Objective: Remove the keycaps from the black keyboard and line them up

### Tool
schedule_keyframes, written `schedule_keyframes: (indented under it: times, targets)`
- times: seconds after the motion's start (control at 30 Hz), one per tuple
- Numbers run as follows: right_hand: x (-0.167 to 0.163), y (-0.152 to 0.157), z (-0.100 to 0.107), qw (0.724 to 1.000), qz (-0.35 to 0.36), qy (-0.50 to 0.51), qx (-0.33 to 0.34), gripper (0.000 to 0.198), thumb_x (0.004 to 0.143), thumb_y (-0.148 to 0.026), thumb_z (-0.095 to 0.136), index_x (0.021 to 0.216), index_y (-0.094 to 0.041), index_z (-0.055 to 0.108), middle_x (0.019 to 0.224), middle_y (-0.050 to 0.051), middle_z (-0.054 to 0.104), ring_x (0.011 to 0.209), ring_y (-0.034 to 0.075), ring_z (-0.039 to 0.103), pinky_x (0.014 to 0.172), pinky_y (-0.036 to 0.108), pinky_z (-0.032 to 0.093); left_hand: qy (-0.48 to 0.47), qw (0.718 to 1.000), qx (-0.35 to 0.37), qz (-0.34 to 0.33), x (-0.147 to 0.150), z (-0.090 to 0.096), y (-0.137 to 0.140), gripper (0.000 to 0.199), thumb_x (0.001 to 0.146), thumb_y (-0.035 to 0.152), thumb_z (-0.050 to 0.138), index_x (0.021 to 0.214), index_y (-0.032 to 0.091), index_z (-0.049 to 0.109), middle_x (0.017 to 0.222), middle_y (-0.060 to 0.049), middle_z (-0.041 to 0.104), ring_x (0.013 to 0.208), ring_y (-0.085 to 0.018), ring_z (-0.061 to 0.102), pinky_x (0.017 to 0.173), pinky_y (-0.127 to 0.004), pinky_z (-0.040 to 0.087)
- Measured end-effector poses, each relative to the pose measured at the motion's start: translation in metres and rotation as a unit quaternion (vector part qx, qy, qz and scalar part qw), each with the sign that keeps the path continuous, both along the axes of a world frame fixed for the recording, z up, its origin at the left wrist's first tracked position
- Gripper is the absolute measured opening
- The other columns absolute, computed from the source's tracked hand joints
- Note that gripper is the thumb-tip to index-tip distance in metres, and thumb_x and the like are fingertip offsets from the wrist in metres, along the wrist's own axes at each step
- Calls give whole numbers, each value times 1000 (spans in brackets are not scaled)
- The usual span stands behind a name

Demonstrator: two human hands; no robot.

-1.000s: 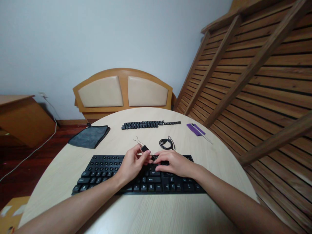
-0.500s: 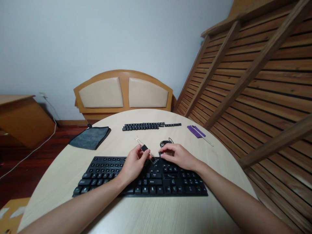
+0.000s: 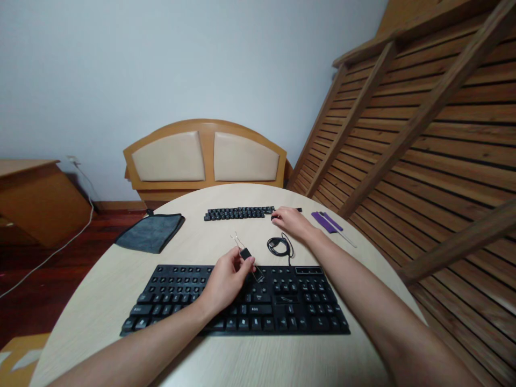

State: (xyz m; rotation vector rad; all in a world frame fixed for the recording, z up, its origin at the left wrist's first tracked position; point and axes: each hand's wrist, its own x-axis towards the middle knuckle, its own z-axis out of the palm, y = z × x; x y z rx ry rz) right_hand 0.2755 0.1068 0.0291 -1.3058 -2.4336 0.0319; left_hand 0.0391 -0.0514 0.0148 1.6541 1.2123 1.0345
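left hand (image 3: 226, 277) pinches the wire tool (image 3: 245, 254) over the keyboard (image 3: 262, 310) | right hand (image 3: 291, 221) squeezes a small black key (image 3: 274, 217) | it is beside the loose keys (image 3: 236, 214)

Dim, cool light greys the wall (image 3: 181, 59) at twelve o'clock; the wood floor (image 3: 113, 228) toward nine is murky. Wide-angle distortion stretches the slatted wooden panel (image 3: 437, 159) toward three. Keyboard (image 3: 297, 323) legends look soft.
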Motion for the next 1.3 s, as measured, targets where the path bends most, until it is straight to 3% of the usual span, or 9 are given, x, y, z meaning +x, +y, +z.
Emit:
schedule_keyframes:
  times: [0.17, 0.93, 1.13, 1.3]
  targets:
    - [-3, 16, -13, 1000, -8, -24, -2, 20, 89, -24, 60, 103, -16, 72, 105, 11, 69, 99, 23, 62, 86, 30, 43, -5, 1000, -4, -1, 0, -2, 0, 26, 90, 40, 54, 81, 17, 57, 74, -3, 66, 69, -18, 61, 66, -29, 45]
    - [-17, 35, -25, 999, -33, 21, 19, 21, 84, -16, 64, 104, -17, 71, 102, 8, 67, 97, 20, 62, 89, 28, 44, 9, 1000, -4, 6, 1, -3, 1, 27, 90, 41, 53, 80, 17, 57, 74, -3, 66, 69, -18, 60, 63, -28, 42]
    - [-9, 19, -12, 998, -32, 43, 27, 25, 80, -17, 69, 104, -17, 69, 101, 7, 67, 83, 17, 62, 80, 28, 46, -5, 1000, -2, 1, 0, -3, 1, 26, 90, 40, 53, 80, 17, 57, 74, -4, 66, 69, -19, 61, 65, -29, 44]
    - [6, -26, 9, 993, -39, 108, 42, 21, 90, -30, 58, 104, -18, 67, 100, 7, 67, 82, 17, 62, 76, 29, 47, -22, 1000, -3, -14, 0, -1, 0, 21, 90, 35, 52, 82, 16, 57, 76, -4, 67, 74, -19, 63, 69, -29, 45]
